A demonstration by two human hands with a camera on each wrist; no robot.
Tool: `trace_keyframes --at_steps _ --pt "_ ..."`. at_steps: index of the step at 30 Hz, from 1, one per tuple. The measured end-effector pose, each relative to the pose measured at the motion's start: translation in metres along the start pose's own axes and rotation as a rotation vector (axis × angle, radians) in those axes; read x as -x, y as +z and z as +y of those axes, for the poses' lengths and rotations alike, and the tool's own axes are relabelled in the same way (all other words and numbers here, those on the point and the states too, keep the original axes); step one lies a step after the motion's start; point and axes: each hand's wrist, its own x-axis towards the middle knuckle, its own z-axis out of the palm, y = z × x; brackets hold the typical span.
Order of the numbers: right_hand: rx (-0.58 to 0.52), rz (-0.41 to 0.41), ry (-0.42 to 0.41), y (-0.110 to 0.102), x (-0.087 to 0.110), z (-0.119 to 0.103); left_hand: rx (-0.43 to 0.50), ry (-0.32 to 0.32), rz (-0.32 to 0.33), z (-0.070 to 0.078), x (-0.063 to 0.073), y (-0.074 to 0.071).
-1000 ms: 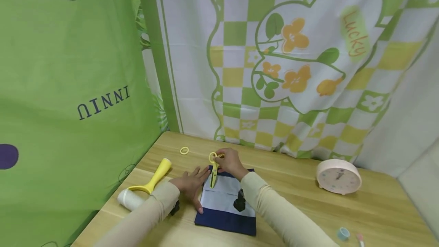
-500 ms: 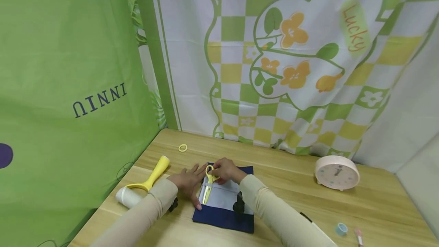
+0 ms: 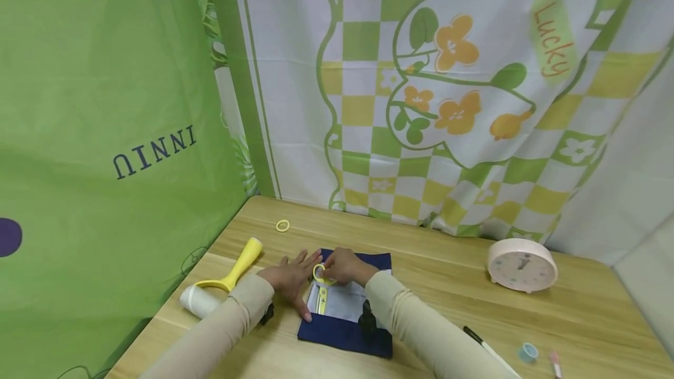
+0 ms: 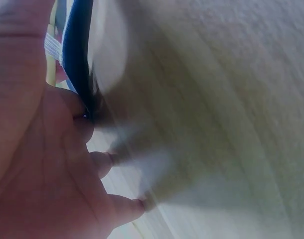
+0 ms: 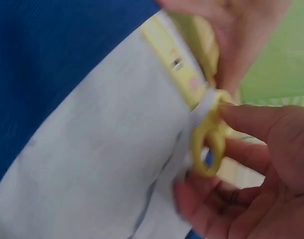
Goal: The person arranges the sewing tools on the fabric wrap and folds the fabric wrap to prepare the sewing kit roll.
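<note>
Head view: our right hand (image 3: 347, 266) pinches the scissors (image 3: 323, 295) by the handle, now slid further beneath the strap (image 5: 203, 107) at the pouch's (image 3: 342, 333) left edge, apparently nearly seated; our left hand (image 3: 292, 283) rests spread there.

Matt cloth forms the pouch (image 3: 337, 333) and the creased curtain (image 3: 363, 110), while the scissors (image 3: 322, 299) and roller handle (image 3: 242, 263) show smooth, plastic-looking surfaces, the clock (image 3: 521, 268) a satin finish and the table (image 3: 432, 268) smooth wood grain with a faint sheen.
</note>
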Motion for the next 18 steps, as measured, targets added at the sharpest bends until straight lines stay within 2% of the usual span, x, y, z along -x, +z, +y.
trace_keyframes --at_steps 5,9,11,14,18 --pt "0.106 0.064 -0.055 -0.022 0.025 -0.002 0.066 0.021 0.004 -0.002 -0.002 -0.002" --pt "0.103 0.136 -0.092 -0.067 0.062 0.013 0.166 0.017 0.025 -0.006 -0.006 -0.007" --pt "0.109 0.163 -0.119 -0.095 0.087 0.03 0.183 0.038 0.048 -0.006 -0.01 -0.009" --pt "0.149 0.217 -0.192 -0.131 0.13 0.065 0.15 0.094 0.082 -0.003 -0.015 -0.007" --pt "0.183 0.214 -0.187 -0.157 0.19 0.121 0.112 0.145 0.09 0.003 -0.02 -0.001"
